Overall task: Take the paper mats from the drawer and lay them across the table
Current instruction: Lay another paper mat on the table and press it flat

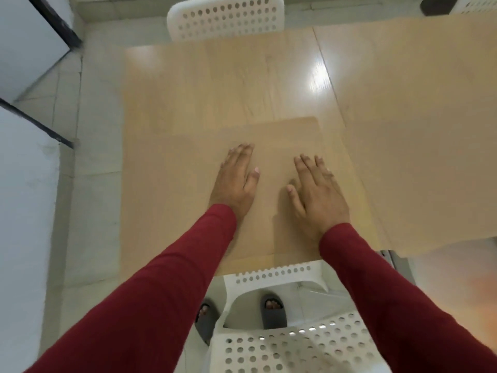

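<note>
Pale grey floor tiles [88,211] surround a light wood table [215,76], seen from above by a person standing at its near edge. Nearest the camera, a white perforated chair [290,345] sits tucked against the table, and two feet in grey slippers [273,308] show through the gap between its seat and back. Two arms in dark red sleeves [166,286] reach forward over the chair.

Both hands lie flat, palms down, on a brown paper mat [269,135] spread on the near part of the table. The left hand [236,181] has its fingers held together and pointing away; the right hand [314,189] has its fingers slightly spread. Neither hand grips anything, and a bare strip of mat separates them. The mat is plain, matte and tan, a shade darker than the wood, with a rounded far right corner. Its left edge blends into the table and is hard to trace, and its near edge is hidden behind the arms and chair.

Just to the right, a second paper mat [419,157] of the same colour covers the table and is cut off by the frame. Beyond the table's far edge stands another white perforated chair [226,17], partly cropped. No drawer is in view.
</note>
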